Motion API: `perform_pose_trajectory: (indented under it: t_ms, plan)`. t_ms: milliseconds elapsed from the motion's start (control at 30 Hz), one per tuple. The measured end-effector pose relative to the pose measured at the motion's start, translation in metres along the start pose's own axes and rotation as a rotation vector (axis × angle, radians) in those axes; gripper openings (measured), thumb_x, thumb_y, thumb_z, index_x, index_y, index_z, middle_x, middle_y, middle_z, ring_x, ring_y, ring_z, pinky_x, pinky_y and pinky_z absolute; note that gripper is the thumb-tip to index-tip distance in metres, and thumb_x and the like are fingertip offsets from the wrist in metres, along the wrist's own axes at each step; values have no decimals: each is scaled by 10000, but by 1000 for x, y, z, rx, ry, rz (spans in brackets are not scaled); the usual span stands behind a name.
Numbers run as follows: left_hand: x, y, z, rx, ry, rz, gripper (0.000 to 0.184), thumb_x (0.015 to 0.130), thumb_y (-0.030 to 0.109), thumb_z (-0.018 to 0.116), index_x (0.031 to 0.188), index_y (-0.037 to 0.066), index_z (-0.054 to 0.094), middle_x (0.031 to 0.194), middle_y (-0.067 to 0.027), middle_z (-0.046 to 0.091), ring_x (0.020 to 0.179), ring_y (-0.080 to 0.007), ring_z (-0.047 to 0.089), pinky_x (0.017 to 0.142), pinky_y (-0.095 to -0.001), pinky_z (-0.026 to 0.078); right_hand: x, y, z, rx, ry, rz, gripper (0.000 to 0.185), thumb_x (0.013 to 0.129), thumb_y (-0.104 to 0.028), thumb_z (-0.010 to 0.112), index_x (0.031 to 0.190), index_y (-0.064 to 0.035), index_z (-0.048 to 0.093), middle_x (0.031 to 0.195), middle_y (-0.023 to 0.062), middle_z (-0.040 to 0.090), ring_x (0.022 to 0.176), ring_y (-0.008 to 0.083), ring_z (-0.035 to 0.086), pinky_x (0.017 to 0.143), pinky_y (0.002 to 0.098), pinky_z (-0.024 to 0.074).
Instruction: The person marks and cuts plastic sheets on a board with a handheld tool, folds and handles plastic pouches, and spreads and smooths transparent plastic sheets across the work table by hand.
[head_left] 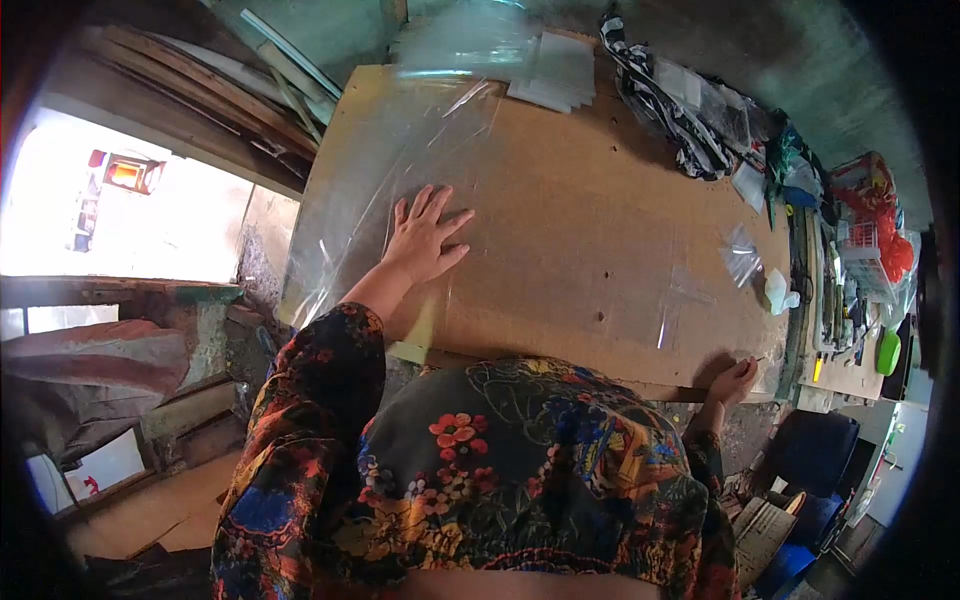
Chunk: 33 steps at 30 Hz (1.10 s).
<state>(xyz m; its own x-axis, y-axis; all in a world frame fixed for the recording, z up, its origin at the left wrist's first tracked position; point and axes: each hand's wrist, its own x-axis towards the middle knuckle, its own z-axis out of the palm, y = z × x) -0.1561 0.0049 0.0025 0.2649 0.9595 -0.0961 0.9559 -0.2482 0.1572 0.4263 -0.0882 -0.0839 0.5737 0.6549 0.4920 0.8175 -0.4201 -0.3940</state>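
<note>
My left hand (428,240) lies flat with its fingers spread on a clear plastic sheet (350,215). The sheet covers the left part of a brown board tabletop (560,310), with glare and creases along its left side. At the board's front right corner, my right hand (735,383) is closed in a pinch. Something thin and dark seems to stick out at its fingertips, too small to name. Not far behind that hand sits a small white crumpled bundle (778,292). Fainter clear plastic edges show across the middle of the board.
A stack of clear plastic pieces (555,70) lies at the far edge. Black-and-white striped plastic (675,110) is heaped at the back right. Farther right stand a white basket (865,250) and a bright green object (888,352). Wooden planks (200,90) lean at the left.
</note>
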Motion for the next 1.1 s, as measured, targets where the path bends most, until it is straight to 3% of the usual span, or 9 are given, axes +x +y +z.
perform_pose_trajectory:
  t_ms: [133,200,267,333,733,867,933,1000,1100]
  plan:
    - [-7,13,-13,92,135,25,543,792,431,486,1282,220,387,1397,-99,145,1293,-313,113,1001,-561,103,-3,-6,-1,18,44,33,219,867,-129,448,1051,-49,536,1026,150,552,926,331,520,792,386,426]
    - [-15,36,-25,200,107,101,565,797,438,465,1289,175,375,1399,-111,167,1290,-321,133,993,-564,110,-8,-10,0,135,31,-188,211,842,-47,450,1018,-47,566,1031,143,552,891,307,535,758,364,447]
    - [-20,53,-4,184,44,399,584,797,452,451,1284,138,378,1391,-118,212,1291,-302,161,992,-558,119,-12,-61,-15,55,22,-263,247,812,25,438,998,-44,584,972,143,560,828,272,550,705,333,469]
    - [-23,80,11,32,-18,488,613,803,463,433,1296,110,350,1381,-122,246,1289,-273,188,996,-550,111,-14,-86,-15,189,62,-229,270,802,45,424,1006,-42,579,889,137,559,783,251,555,667,313,472]
    - [-9,139,39,-72,-13,489,697,775,505,451,1289,51,327,1348,-132,272,1258,-293,216,1016,-505,94,4,-121,-31,403,15,-277,231,861,-38,436,1063,3,540,963,126,534,800,203,557,718,293,469]
    - [-14,140,31,-116,-52,446,695,752,484,490,1270,43,349,1324,-161,279,1250,-308,216,1014,-505,112,-20,-164,-21,727,-221,-210,298,856,-77,467,1142,8,472,1041,144,532,911,195,532,801,289,428]
    - [-15,141,29,-192,37,379,683,741,452,514,1261,36,358,1324,-183,260,1258,-317,194,1015,-508,118,-34,-190,-14,619,-293,-496,329,840,-88,484,1154,8,457,1051,141,531,951,225,503,810,318,411]
    - [-9,144,26,-160,44,393,675,749,446,506,1267,41,353,1340,-182,235,1267,-320,176,1019,-503,114,-48,-225,-24,594,-421,-541,322,820,-71,498,1131,8,472,1063,179,503,974,314,479,812,362,406]
    - [3,150,27,-67,-38,394,656,766,444,486,1278,58,348,1368,-179,184,1283,-324,139,1024,-502,108,-66,-230,-7,591,-405,-610,376,815,-78,495,1175,8,429,1091,201,485,998,351,454,824,387,396]
